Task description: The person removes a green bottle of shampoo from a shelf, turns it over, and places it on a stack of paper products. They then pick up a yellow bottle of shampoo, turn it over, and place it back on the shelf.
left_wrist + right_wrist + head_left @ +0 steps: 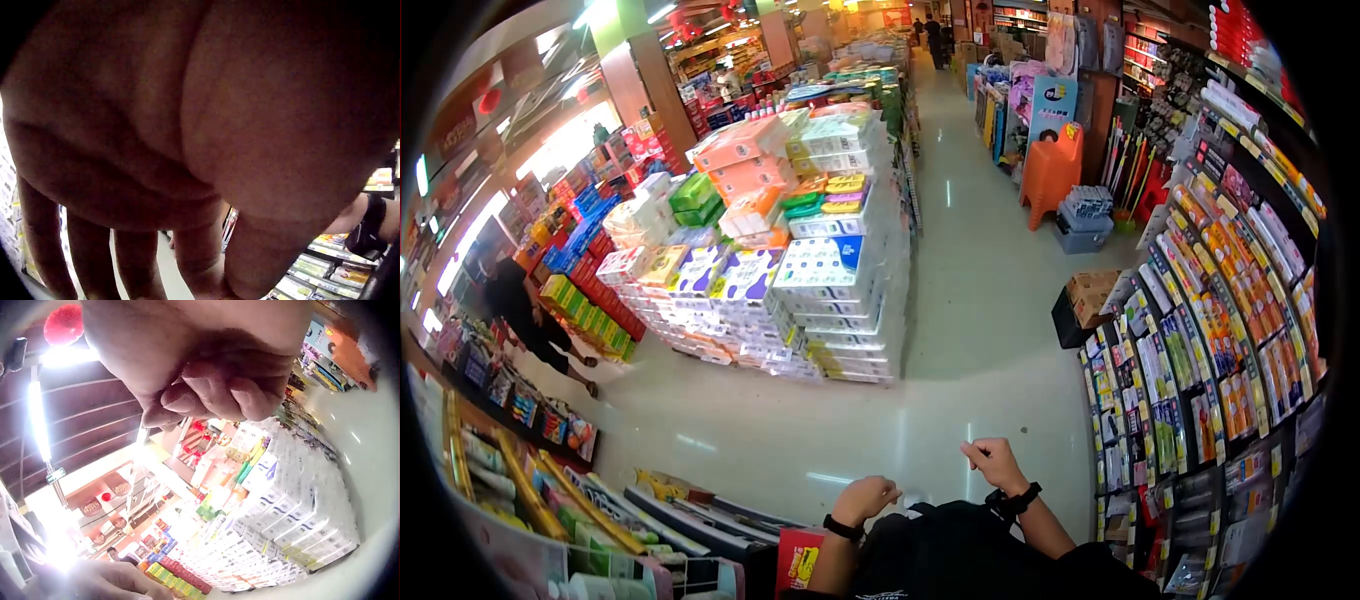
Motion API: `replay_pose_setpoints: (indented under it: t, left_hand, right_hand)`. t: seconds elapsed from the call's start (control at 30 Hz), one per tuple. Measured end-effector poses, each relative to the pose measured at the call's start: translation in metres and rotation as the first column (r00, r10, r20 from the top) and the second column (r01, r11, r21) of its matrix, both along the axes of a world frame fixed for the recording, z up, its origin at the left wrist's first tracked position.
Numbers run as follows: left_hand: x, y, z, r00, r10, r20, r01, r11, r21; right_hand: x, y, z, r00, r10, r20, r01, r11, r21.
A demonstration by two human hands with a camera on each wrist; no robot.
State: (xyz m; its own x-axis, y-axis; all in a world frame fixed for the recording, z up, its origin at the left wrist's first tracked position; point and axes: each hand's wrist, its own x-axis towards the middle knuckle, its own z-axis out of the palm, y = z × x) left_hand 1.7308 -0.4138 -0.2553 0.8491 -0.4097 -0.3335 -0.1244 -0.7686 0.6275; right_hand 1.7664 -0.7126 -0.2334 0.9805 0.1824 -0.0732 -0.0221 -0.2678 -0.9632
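My left hand [866, 499] is in front of my body at the bottom of the head view, with a dark band on its wrist. Seen from the left wrist, its palm [125, 112] fills the picture; the fingers hang down apart in a loose bend, the thumb close to the index finger, nothing held. To the right and slightly higher is my right hand [994, 463], also with a dark wristband. The right wrist view shows its fingers [206, 394] curled in toward the palm, with no object visible in them. Both hands are in the air over the pale floor [960, 340].
A tall stack of packaged goods [840, 300] stands ahead on the left. Shelves of hanging packets [1200, 330] line the right side. Orange stools [1052, 172] and a cardboard box [1090, 295] border the aisle. A person in dark clothes [515, 300] stands at the left.
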Motion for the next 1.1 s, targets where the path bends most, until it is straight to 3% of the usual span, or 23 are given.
replay_pose_setpoints:
  t: [0.17,0.3,0.37,0.5,0.6,0.67,0.83,0.93,1.03,1.1]
  left_hand:
    - [0.085,-0.024,-0.001,0.970,-0.188,0.157,0.207,0.972,-0.113]
    - [0.135,-0.052,-0.017,0.957,-0.261,0.125,0.279,0.948,-0.155]
    - [0.158,-0.065,-0.038,0.955,-0.296,0.010,0.295,0.946,-0.137]
    - [0.219,-0.095,-0.020,0.877,-0.439,-0.197,0.432,0.898,-0.079]
    - [0.274,-0.111,-0.019,0.899,-0.416,-0.138,0.407,0.909,-0.089]
    - [0.317,-0.117,-0.012,0.943,-0.308,-0.123,0.303,0.951,-0.059]
    - [0.413,-0.130,-0.004,0.984,-0.060,0.168,0.073,0.995,-0.071]
    - [0.446,-0.133,0.010,0.987,0.039,0.159,-0.020,0.993,-0.119]
    - [0.474,-0.124,0.008,0.996,0.091,0.024,-0.088,0.989,-0.117]
    - [0.490,-0.117,0.003,0.981,0.183,0.060,-0.173,0.975,-0.137]
  right_hand:
    - [0.070,-0.006,0.000,0.995,-0.099,0.028,0.096,0.991,0.090]
    - [0.129,-0.020,-0.011,0.994,-0.112,-0.019,0.113,0.992,0.056]
    - [0.166,-0.032,-0.014,0.995,-0.103,-0.007,0.103,0.995,-0.016]
    - [0.234,-0.058,-0.019,0.984,-0.176,-0.025,0.174,0.983,-0.058]
    - [0.287,-0.084,-0.036,0.968,-0.250,-0.026,0.251,0.967,0.042]
    - [0.319,-0.098,-0.037,0.969,-0.233,-0.088,0.244,0.960,0.141]
    - [0.412,-0.103,-0.042,0.990,-0.117,-0.072,0.132,0.960,0.248]
    - [0.462,-0.092,-0.037,0.998,-0.014,-0.062,0.028,0.971,0.236]
    - [0.509,-0.073,-0.043,0.997,0.067,-0.041,-0.054,0.964,0.262]
    - [0.538,-0.057,-0.039,0.990,0.131,-0.053,-0.113,0.959,0.259]
